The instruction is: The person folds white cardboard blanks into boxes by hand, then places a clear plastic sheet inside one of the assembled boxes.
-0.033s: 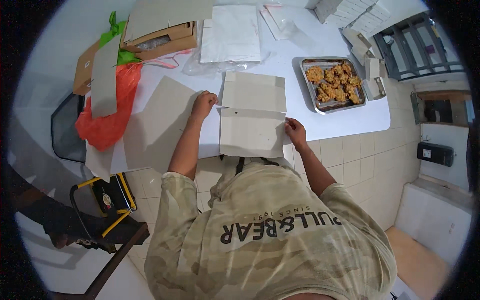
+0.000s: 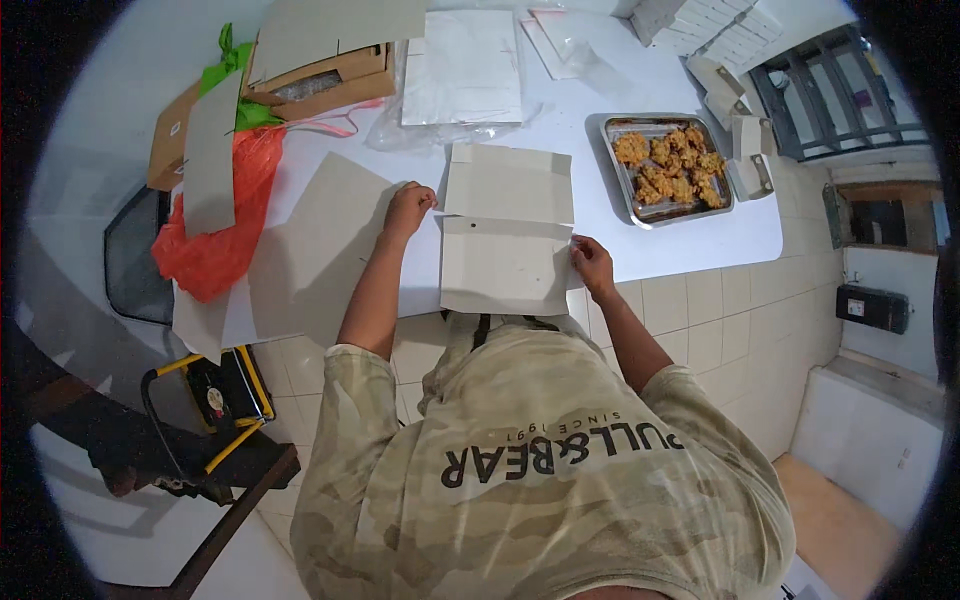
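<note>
Flat cardboard box (image 2: 507,235) on white counter (image 2: 690,250), near edge, long axis running away from person. Left hand (image 2: 408,208) loosely curled at upper left edge; right hand (image 2: 592,262) fingers pinching lower right edge, box between both. Tray (image 2: 612,160) of fried food well right.

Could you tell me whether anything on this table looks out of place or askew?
Mostly no. The flat white box blank hangs slightly over the table's near edge, between the left hand and right hand. The orange plastic bag slumps over the left edge.
</note>
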Demonstrator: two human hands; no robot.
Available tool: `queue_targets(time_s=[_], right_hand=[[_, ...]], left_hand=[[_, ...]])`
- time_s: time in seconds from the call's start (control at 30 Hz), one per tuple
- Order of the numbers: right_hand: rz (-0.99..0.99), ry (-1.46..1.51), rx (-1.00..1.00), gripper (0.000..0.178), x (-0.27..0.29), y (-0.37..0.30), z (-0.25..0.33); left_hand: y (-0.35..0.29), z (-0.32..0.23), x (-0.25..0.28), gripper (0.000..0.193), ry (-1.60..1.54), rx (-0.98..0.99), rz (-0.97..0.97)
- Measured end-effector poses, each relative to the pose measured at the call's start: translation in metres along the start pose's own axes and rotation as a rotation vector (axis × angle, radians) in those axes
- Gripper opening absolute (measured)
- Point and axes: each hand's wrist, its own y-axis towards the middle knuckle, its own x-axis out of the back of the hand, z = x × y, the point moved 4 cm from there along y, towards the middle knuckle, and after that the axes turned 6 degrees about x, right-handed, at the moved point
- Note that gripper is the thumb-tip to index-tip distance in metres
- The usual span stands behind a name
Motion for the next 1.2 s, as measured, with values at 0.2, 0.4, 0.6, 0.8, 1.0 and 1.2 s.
queue_targets(time_s=[0.2,0.4,0.6,0.8,1.0,1.2], right_hand=[[-0.004,-0.107,-0.020,0.026,-0.002,0.004,0.013],[-0.042,0.029,0.000,0.023,-0.001,0.007,-0.007],[-0.194,0.052,0.075,0.019,-0.009,0.000,0.019],[-0.194,-0.222,0.501,0.034,-0.058,0.003,0.106],[0.200,0.009,0.181,0.029,-0.127,0.027,0.108],[0.347,-0.212,0.117,0.038,-0.140,0.020,0.120]], left_hand=[[-0.007,0.007,-0.004,0.008,0.019,0.030,-0.020],[-0.038,-0.039,0.009,0.005,-0.245,-0.029,-0.296],[-0.091,-0.068,0.038,0.011,-0.334,0.077,-0.577],[-0.076,0.007,-0.027,0.025,-0.360,0.290,-0.479],[-0.078,-0.021,-0.038,0.026,-0.380,0.331,-0.527],[-0.097,-0.013,-0.067,0.025,-0.796,0.331,-0.132]])
